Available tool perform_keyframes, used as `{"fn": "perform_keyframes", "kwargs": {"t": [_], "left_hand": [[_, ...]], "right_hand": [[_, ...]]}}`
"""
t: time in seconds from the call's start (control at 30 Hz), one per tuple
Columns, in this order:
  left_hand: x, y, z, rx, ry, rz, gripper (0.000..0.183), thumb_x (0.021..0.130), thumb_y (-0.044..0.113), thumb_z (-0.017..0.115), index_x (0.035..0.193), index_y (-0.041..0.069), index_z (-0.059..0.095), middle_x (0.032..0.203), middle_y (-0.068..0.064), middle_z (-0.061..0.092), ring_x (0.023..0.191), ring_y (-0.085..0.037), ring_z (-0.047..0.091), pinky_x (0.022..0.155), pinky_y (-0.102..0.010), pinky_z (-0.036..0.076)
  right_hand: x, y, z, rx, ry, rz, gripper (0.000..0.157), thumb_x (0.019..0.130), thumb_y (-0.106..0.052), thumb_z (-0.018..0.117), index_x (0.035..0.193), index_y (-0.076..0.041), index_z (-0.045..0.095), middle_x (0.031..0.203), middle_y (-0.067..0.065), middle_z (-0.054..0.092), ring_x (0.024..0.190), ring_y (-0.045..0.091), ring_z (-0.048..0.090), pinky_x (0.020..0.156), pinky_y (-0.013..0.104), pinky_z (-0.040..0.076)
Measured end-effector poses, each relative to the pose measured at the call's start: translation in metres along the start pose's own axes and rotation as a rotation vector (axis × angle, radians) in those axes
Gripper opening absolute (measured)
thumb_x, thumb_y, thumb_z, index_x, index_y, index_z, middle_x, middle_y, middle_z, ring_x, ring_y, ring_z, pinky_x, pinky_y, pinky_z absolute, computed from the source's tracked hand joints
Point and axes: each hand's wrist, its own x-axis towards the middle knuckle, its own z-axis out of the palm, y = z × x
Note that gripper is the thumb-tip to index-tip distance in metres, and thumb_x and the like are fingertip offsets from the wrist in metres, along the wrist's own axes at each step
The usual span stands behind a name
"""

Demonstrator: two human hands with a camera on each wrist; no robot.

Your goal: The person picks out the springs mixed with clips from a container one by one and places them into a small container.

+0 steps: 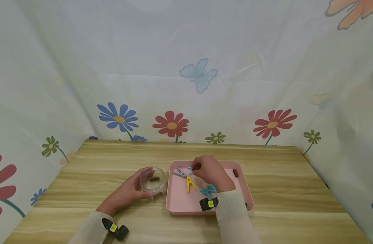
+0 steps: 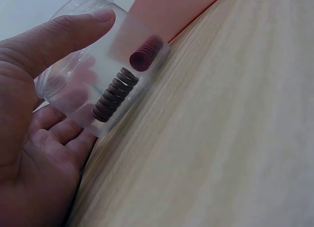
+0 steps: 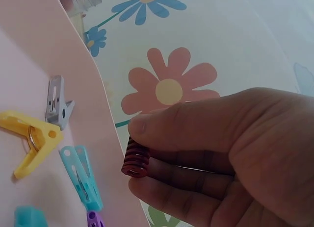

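Note:
My left hand [image 1: 129, 189] holds a clear round plastic jar [image 1: 144, 187], thumb on one side and fingers around the other. Inside the jar, the left wrist view shows a brown coil spring [image 2: 115, 95] and a red coil spring [image 2: 146, 54], which looks to be inside too. My right hand [image 1: 212, 173] is over the pink tray [image 1: 181, 204]. Between its thumb and fingers it pinches a dark red coil spring [image 3: 135, 161]. Below that hand in the tray lie a grey clothespin [image 1: 181, 173], a yellow clothespin [image 1: 190, 184] and blue clothespins [image 1: 208, 191].
A dark reddish-brown spring [image 1: 235, 173] lies at the tray's right side. A purple clip [image 3: 94, 219] shows beside a blue one in the right wrist view. The wooden table [image 1: 284, 193] meets a flower-printed cloth [image 1: 143, 67] at its back and sides.

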Motion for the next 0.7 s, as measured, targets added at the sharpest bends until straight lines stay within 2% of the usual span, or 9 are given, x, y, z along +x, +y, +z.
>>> {"fn": "perform_keyframes", "kwargs": {"t": [0.1, 0.2, 0.4, 0.57, 0.6, 0.63, 0.7], "left_hand": [[0.0, 0.001, 0.0, -0.008, -0.006, 0.026, 0.092, 0.072, 0.027, 0.086, 0.146, 0.033, 0.033, 0.153, -0.005, 0.04, 0.146, -0.023, 0.03, 0.108, -0.009, 0.026], [-0.001, 0.001, -0.001, -0.012, -0.007, 0.037, 0.091, 0.072, 0.027, 0.085, 0.146, 0.033, 0.033, 0.153, -0.006, 0.04, 0.146, -0.024, 0.03, 0.101, -0.002, 0.025], [0.0, 0.001, -0.001, -0.016, -0.013, 0.035, 0.091, 0.073, 0.027, 0.085, 0.146, 0.034, 0.032, 0.154, -0.006, 0.038, 0.147, -0.023, 0.028, 0.106, -0.006, 0.025], [0.0, 0.0, -0.001, -0.004, -0.006, 0.019, 0.09, 0.072, 0.031, 0.085, 0.146, 0.036, 0.032, 0.154, -0.003, 0.039, 0.147, -0.021, 0.028, 0.117, -0.031, 0.021], [0.0, 0.0, -0.001, 0.001, -0.005, 0.016, 0.09, 0.072, 0.032, 0.085, 0.145, 0.036, 0.032, 0.154, -0.002, 0.039, 0.147, -0.021, 0.028, 0.117, -0.033, 0.021], [0.0, -0.001, -0.001, 0.001, -0.003, 0.015, 0.09, 0.072, 0.032, 0.085, 0.145, 0.036, 0.032, 0.154, -0.002, 0.04, 0.147, -0.021, 0.028, 0.117, -0.033, 0.021], [0.0, -0.002, -0.001, 0.002, -0.002, 0.014, 0.09, 0.072, 0.032, 0.085, 0.145, 0.036, 0.033, 0.153, -0.002, 0.04, 0.147, -0.021, 0.028, 0.115, -0.022, 0.023]], "right_hand": [[-0.001, -0.003, 0.001, -0.002, 0.0, -0.027, 0.01, 0.088, -0.014, 0.071, 0.098, -0.013, 0.072, 0.087, -0.005, 0.067, 0.078, 0.013, 0.059, 0.074, 0.03, 0.054], [-0.002, -0.006, 0.002, -0.017, 0.0, -0.048, 0.01, 0.087, -0.014, 0.071, 0.098, -0.012, 0.072, 0.087, -0.005, 0.067, 0.077, 0.013, 0.058, 0.072, 0.03, 0.054], [-0.001, -0.012, 0.005, -0.047, -0.001, -0.047, 0.009, 0.087, -0.014, 0.071, 0.096, -0.013, 0.072, 0.084, -0.005, 0.065, 0.075, 0.014, 0.056, 0.069, 0.027, 0.052], [0.001, -0.015, 0.008, -0.074, 0.001, -0.059, 0.009, 0.087, -0.014, 0.071, 0.096, -0.013, 0.073, 0.082, -0.006, 0.065, 0.074, 0.013, 0.056, 0.069, 0.026, 0.051], [0.001, -0.016, 0.008, -0.076, 0.001, -0.06, 0.009, 0.087, -0.014, 0.072, 0.096, -0.013, 0.073, 0.082, -0.006, 0.065, 0.074, 0.013, 0.056, 0.069, 0.026, 0.051], [0.001, -0.016, 0.009, -0.074, 0.0, -0.059, 0.01, 0.087, -0.014, 0.072, 0.097, -0.013, 0.073, 0.082, -0.006, 0.065, 0.074, 0.013, 0.056, 0.069, 0.026, 0.051], [0.001, -0.018, 0.01, -0.069, -0.006, -0.052, 0.01, 0.087, -0.014, 0.072, 0.097, -0.013, 0.073, 0.082, -0.006, 0.064, 0.074, 0.014, 0.056, 0.069, 0.025, 0.051]]}}
